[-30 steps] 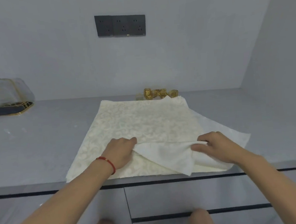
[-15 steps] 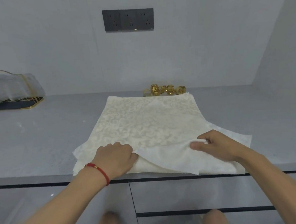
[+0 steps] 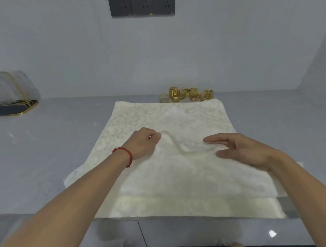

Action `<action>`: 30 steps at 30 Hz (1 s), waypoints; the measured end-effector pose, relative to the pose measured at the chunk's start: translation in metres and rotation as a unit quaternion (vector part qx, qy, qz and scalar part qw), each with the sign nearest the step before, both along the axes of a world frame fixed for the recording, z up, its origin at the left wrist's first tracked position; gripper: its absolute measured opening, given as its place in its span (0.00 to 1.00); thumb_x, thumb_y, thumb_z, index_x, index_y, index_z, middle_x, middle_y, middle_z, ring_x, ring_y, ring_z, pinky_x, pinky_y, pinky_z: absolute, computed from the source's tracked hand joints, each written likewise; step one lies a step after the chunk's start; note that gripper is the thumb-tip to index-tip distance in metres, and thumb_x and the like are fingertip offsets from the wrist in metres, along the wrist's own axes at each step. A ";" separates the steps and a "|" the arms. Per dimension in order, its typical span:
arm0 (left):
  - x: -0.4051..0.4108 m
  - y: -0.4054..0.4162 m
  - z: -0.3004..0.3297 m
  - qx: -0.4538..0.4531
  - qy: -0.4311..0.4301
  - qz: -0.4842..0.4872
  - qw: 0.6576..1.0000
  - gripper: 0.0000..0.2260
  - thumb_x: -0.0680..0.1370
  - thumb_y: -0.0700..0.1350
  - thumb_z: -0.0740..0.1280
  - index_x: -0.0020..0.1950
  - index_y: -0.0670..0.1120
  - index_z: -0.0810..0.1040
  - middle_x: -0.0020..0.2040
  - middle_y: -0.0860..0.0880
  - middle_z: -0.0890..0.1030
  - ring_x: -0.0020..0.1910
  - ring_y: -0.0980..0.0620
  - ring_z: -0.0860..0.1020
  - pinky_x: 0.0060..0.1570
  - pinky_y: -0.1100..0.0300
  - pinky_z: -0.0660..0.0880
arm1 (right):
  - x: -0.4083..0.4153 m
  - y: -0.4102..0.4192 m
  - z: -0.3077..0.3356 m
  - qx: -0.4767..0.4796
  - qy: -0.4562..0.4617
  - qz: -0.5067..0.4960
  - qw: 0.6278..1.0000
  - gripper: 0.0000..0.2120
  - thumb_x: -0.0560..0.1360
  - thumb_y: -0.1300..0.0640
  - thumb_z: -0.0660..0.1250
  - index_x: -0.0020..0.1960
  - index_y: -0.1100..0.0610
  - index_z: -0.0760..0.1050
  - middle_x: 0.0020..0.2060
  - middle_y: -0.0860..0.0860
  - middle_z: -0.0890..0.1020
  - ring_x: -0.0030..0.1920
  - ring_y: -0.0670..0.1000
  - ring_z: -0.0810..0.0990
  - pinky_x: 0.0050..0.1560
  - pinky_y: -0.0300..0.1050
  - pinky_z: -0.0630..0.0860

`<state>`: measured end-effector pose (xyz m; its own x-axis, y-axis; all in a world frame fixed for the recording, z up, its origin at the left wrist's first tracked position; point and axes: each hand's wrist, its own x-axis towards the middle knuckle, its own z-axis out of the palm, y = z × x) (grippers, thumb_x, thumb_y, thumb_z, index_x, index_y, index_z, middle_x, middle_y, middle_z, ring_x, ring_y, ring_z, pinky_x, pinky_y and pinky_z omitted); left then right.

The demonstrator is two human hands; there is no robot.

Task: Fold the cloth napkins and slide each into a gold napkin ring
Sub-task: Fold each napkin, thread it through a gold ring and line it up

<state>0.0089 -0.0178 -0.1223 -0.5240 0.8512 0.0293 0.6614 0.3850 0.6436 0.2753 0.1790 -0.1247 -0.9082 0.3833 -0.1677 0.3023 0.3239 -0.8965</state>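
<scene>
From my feed: left hand (image 3: 143, 143) curled, pinching a ridge of the cream napkin (image 3: 173, 172) spread on the grey counter (image 3: 44, 147); right hand (image 3: 243, 149) flat, fingers straight over the cloth; gold napkin rings (image 3: 187, 94) clustered just behind its far edge.

Red cord bracelet (image 3: 126, 152), bare forearms.

Two hands: left hand (image 3: 143, 143), right hand (image 3: 243, 149). Stacked napkins (image 3: 169, 119), number unclear. About five gold napkin rings (image 3: 187, 94). One bracelet (image 3: 124, 154). One socket panel (image 3: 142, 2).
</scene>
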 end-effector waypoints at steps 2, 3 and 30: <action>-0.014 0.023 -0.003 -0.017 0.028 0.017 0.999 0.19 0.82 0.51 0.58 0.34 0.45 0.66 0.31 0.48 0.70 0.30 0.49 0.70 0.35 0.56 0.67 | -0.021 0.011 0.004 0.049 -0.032 -0.010 0.998 0.13 0.79 0.53 0.73 0.62 0.43 0.81 0.58 0.36 0.82 0.59 0.37 0.79 0.58 0.37 0.73; -0.019 0.033 -0.006 -0.033 0.057 0.029 0.997 0.19 0.82 0.51 0.58 0.33 0.45 0.66 0.31 0.48 0.71 0.30 0.48 0.70 0.35 0.56 0.68 | -0.033 0.015 0.006 0.096 -0.040 -0.032 0.994 0.07 0.79 0.50 0.72 0.57 0.45 0.84 0.49 0.39 0.84 0.50 0.40 0.82 0.49 0.37 0.74; -0.077 0.104 -0.038 -0.060 0.203 0.161 0.964 0.07 0.78 0.42 0.57 0.50 0.46 0.75 0.49 0.48 0.74 0.44 0.44 0.73 0.43 0.53 0.70 | -0.164 0.031 -0.042 0.471 -0.144 0.003 0.870 0.26 0.86 0.41 0.46 0.82 0.47 0.56 0.80 0.47 0.59 0.80 0.52 0.55 0.78 0.64 0.51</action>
